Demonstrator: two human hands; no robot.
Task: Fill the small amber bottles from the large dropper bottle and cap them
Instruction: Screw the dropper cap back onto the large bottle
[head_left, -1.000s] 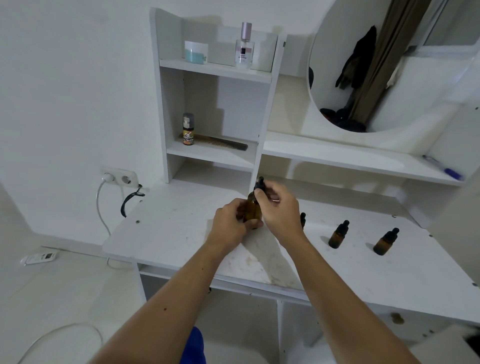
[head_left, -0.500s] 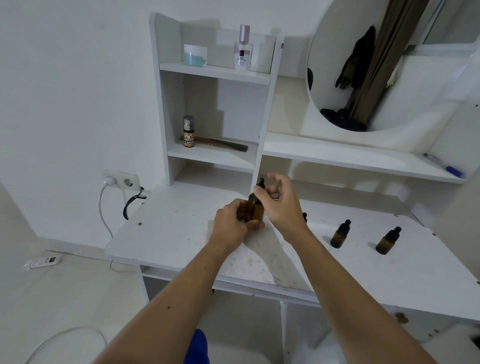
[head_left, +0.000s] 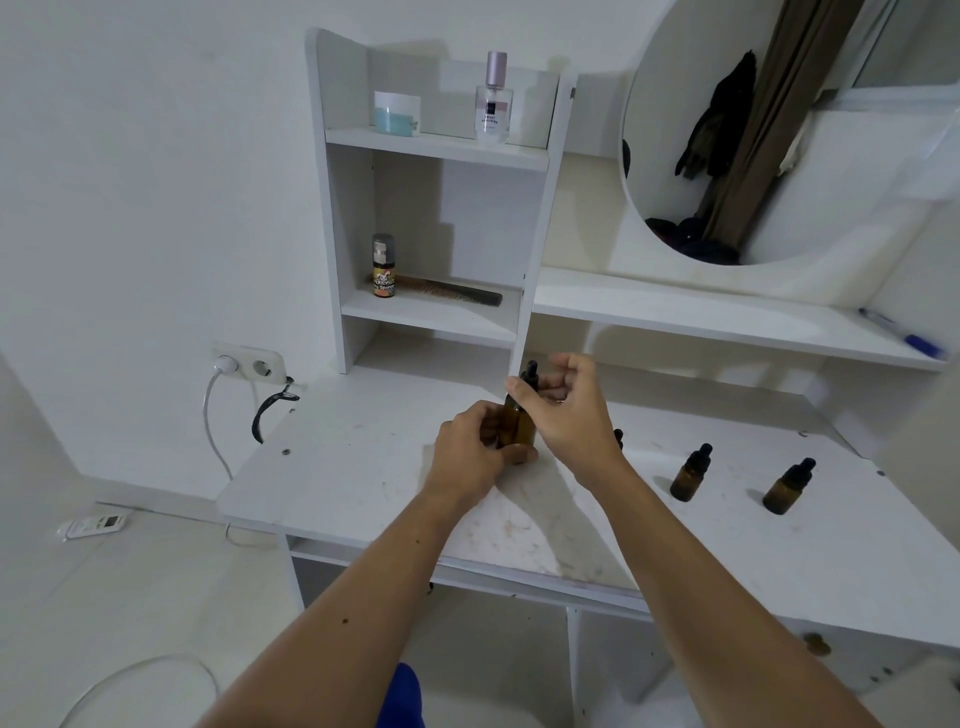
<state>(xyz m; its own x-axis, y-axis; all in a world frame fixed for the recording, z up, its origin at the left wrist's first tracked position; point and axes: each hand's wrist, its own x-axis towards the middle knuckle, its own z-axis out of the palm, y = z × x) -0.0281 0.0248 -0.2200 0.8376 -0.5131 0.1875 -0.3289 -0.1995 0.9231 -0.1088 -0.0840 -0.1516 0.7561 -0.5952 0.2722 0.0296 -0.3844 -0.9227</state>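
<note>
Since a second ago the right hand (head_left: 563, 410) has let go of the black dropper cap (head_left: 530, 373) and drawn its fingers slightly back, so it now hovers loosely curled just beside the cap, thumb near the bottle's shoulder. Meanwhile the left hand (head_left: 470, 457) keeps its fingers wrapped round the large dropper bottle (head_left: 517, 423), holding it upright at the middle of the white desk (head_left: 363, 467). Two small amber bottles (head_left: 690, 473) (head_left: 788, 487) stand capped to the right, well apart from the hands, and a third (head_left: 618, 437) peeks from behind the right wrist.
</note>
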